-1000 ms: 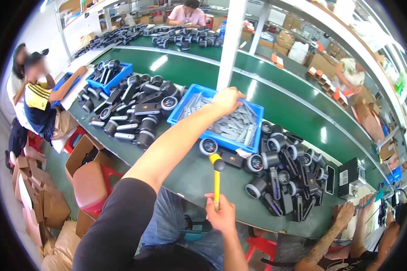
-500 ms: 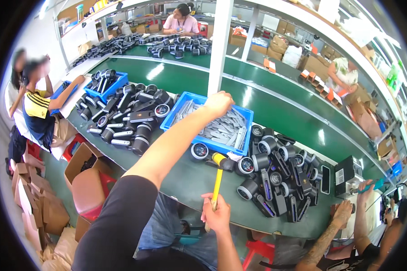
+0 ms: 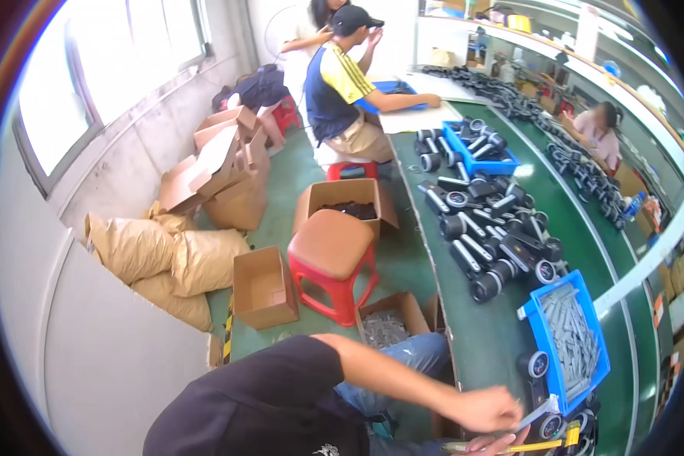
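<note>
My left grip [image 3: 488, 409] has left the blue plastic tray [image 3: 544, 334] of grey strips and come back beside my right grip [image 3: 500, 443], which stays closed around the yellow-handled hammer [image 3: 538, 446], now tipped sideways. A flat grey strip [image 3: 538, 413] meets my curled left fingers; which grip pinches it, I cannot tell. Black round-headed devices [image 3: 549, 427] crowd the hammer's head on the green surface [image 3: 475, 346]. My view has swung left, towards a brown-seated red stool [image 3: 333, 247].
</note>
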A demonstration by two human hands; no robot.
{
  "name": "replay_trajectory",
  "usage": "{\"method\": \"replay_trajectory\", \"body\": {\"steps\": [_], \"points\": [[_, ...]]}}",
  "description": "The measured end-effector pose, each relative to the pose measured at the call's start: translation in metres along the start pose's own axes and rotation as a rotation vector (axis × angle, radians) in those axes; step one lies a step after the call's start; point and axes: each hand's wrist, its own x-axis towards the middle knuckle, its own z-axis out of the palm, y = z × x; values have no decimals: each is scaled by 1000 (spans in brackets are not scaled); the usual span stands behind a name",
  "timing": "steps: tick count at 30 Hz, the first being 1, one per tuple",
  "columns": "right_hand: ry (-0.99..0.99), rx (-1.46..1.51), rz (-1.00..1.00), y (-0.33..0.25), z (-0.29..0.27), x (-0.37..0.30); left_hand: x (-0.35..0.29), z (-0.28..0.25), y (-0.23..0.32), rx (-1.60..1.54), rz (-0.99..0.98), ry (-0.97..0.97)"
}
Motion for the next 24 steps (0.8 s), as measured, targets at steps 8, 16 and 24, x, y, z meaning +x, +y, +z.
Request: {"method": "replay_trajectory", "body": {"steps": [8, 16, 24], "points": [[-33, 93, 287, 5, -24, -7, -38, -22, 16, -33, -211, -206], [335, 25, -3, -18, -132, -28, 24, -4, -22, 499, 221, -103], [518, -18, 19, -24, -160, -42, 55, 81, -39, 557, 472, -424]]}}
